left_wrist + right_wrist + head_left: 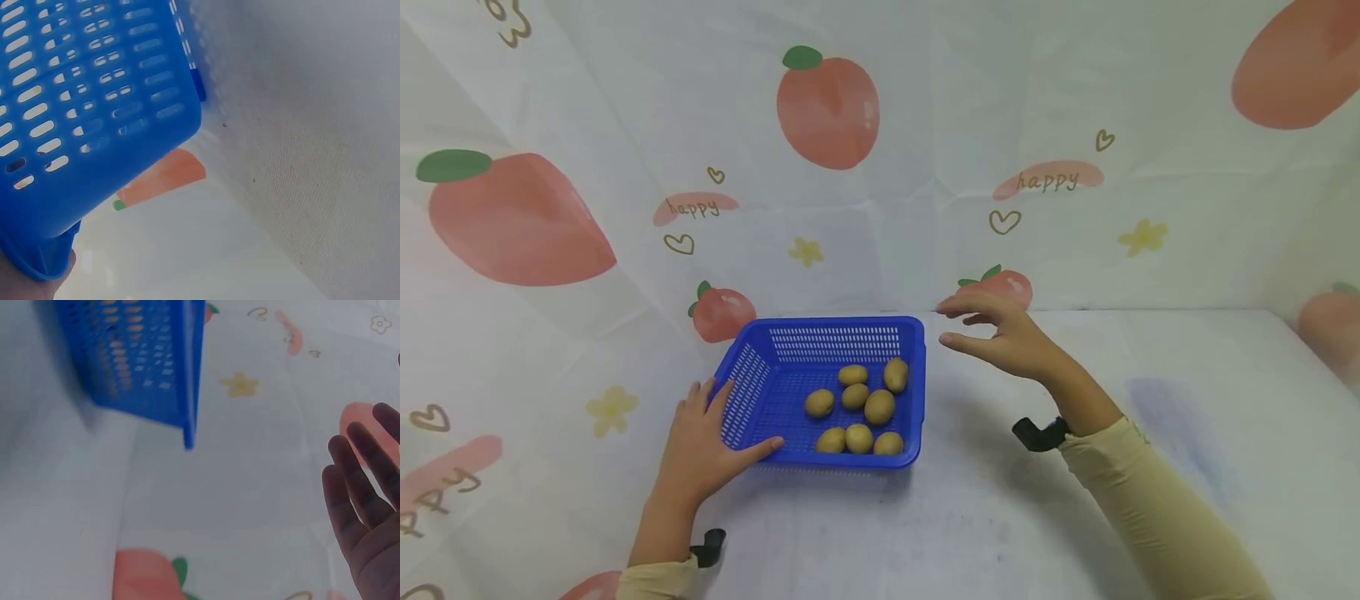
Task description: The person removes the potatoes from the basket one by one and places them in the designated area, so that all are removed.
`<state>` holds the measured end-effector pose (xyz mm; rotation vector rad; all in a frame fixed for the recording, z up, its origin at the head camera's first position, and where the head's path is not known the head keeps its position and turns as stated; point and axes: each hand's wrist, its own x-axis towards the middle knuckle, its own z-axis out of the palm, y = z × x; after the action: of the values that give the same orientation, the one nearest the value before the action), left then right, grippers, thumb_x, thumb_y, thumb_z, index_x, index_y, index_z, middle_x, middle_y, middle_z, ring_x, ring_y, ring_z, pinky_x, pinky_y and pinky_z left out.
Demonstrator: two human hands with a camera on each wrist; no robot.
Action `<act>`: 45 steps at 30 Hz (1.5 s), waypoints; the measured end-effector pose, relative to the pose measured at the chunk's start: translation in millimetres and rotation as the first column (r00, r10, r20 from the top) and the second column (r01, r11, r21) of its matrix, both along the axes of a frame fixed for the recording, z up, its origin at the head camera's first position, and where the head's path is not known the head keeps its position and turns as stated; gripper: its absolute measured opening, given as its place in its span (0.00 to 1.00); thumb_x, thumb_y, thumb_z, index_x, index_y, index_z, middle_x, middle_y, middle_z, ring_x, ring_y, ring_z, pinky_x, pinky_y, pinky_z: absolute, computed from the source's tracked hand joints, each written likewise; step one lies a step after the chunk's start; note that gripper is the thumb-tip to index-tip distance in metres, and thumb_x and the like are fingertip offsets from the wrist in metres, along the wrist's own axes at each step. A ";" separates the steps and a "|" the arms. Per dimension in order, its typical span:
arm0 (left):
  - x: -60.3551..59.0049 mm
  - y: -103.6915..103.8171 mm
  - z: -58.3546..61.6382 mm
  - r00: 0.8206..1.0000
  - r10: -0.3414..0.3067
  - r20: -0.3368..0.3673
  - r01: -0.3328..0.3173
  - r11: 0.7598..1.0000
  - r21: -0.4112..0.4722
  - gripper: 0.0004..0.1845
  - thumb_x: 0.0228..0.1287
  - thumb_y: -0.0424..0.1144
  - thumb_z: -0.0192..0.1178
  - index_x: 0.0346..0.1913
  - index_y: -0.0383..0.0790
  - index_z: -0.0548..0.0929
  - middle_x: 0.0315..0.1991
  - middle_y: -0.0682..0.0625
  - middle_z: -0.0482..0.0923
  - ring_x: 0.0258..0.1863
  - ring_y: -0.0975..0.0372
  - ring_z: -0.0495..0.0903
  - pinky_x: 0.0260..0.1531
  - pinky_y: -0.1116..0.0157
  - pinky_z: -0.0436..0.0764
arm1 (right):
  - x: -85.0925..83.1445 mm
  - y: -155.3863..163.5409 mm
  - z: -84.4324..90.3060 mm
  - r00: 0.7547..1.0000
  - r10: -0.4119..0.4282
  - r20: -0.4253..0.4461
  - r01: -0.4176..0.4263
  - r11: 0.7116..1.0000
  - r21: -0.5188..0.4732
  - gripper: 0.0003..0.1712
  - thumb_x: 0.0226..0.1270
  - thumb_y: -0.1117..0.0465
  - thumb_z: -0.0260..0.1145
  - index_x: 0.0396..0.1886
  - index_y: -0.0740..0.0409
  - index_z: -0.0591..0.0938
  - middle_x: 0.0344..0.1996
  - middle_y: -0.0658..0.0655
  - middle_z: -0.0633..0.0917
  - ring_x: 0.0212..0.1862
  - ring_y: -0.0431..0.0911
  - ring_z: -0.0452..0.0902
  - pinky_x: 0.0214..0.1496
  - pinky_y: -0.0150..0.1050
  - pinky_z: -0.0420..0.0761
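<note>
Head view, left fingers (721, 402) seemingly touching basket (786, 387), potatoes (879, 407) inside, right fingers (976, 303) nearby

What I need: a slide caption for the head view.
Left hand touches a blue basket of potatoes while the right hand, apart, hovers beside it.

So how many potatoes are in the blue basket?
8 potatoes show in the blue basket: two toward the back, three across the middle and three along the near side. The near wall could be hiding more.
</note>
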<state>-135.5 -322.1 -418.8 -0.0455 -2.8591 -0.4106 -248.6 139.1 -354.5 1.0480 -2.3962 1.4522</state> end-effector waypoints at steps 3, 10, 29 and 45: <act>0.1 -0.4 -0.2 1.000 0.013 0.005 -0.013 1.000 -0.009 0.69 0.48 0.78 0.71 0.82 0.32 0.61 0.81 0.25 0.55 0.80 0.26 0.52 0.75 0.25 0.56 | -8.8 -19.8 8.1 0.998 0.062 0.010 -0.061 0.997 -0.037 0.24 0.69 0.62 0.77 0.64 0.54 0.85 0.61 0.55 0.87 0.66 0.50 0.82 0.69 0.54 0.83; 0.3 0.8 -1.5 0.998 0.037 0.054 -0.033 0.997 -0.072 0.71 0.52 0.80 0.67 0.85 0.32 0.55 0.83 0.25 0.50 0.79 0.26 0.56 0.72 0.25 0.63 | -29.7 -69.3 17.1 0.982 0.170 0.085 -0.164 0.983 -0.078 0.24 0.71 0.60 0.75 0.65 0.53 0.85 0.62 0.54 0.86 0.67 0.54 0.81 0.71 0.51 0.82; 4.2 3.5 -6.1 0.996 0.030 0.082 -0.020 0.992 -0.125 0.75 0.55 0.81 0.63 0.83 0.22 0.45 0.84 0.25 0.45 0.84 0.32 0.49 0.80 0.33 0.58 | -61.1 -195.5 -6.9 0.890 0.392 0.232 -0.365 0.919 -0.151 0.23 0.72 0.60 0.74 0.65 0.56 0.85 0.64 0.57 0.86 0.64 0.52 0.85 0.67 0.40 0.84; 1.8 2.4 -9.3 0.998 0.018 0.054 -0.010 0.991 -0.131 0.73 0.57 0.79 0.63 0.82 0.21 0.47 0.84 0.26 0.46 0.84 0.34 0.49 0.80 0.35 0.58 | -67.0 -208.9 -47.0 0.757 0.461 0.463 -0.523 0.852 0.007 0.28 0.67 0.61 0.78 0.66 0.58 0.84 0.66 0.59 0.85 0.71 0.61 0.79 0.69 0.39 0.83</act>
<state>-133.6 -319.7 -428.0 -0.0389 -2.9350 -0.2244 -315.6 -69.8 -401.4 1.6431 -2.6849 1.8959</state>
